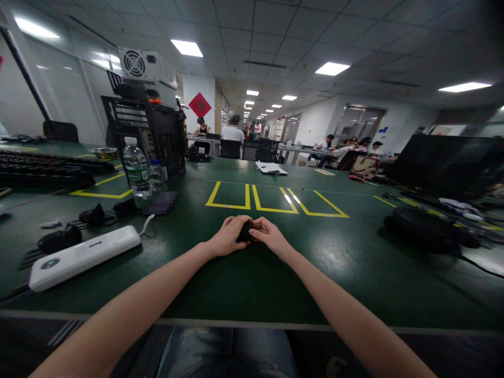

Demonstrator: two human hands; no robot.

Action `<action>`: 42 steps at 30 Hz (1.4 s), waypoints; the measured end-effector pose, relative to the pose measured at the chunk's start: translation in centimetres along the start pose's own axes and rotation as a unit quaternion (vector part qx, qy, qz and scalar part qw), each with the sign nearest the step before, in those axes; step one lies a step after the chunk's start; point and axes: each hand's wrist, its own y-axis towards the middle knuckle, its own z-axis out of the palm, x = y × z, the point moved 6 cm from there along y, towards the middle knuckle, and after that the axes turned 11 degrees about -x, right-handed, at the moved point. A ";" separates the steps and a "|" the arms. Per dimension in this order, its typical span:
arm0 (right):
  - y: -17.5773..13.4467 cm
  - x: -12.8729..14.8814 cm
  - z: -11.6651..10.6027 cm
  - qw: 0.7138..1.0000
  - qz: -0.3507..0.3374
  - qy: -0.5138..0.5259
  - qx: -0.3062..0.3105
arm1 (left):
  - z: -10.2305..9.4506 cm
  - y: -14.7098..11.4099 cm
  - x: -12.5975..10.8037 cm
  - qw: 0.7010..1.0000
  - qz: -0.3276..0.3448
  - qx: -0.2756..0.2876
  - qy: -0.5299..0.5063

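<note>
Both of my hands meet over the green table (pixel 252 289), in front of the yellow tape outlines. Between them is a small black object (pixel 244 233), mostly covered by fingers, so its kind cannot be made out. My left hand (pixel 227 236) wraps round it from the left, knuckles up. From the other side, my right hand (pixel 270 235) pinches its right edge with thumb and fingers. The object is at or just above the tabletop; I cannot tell whether it touches.
To the left are a white bar-shaped device (pixel 86 257), a water bottle (pixel 136 170) and an open black computer case (pixel 167 139). A dark bulky item (pixel 427 231) with a cable lies right. Farther back are a clipboard (pixel 271 168), a screwdriver (pixel 362 180) and several people.
</note>
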 end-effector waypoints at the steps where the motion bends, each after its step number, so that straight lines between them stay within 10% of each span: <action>1: 0.0 0.0 0.0 1.000 -0.006 0.008 0.000 | 0.0 0.0 0.0 1.000 0.000 0.000 0.000; 42: -0.1 -0.1 -0.4 0.999 -0.013 -0.013 -0.026 | -0.4 0.1 -0.7 1.000 -0.009 0.010 -0.010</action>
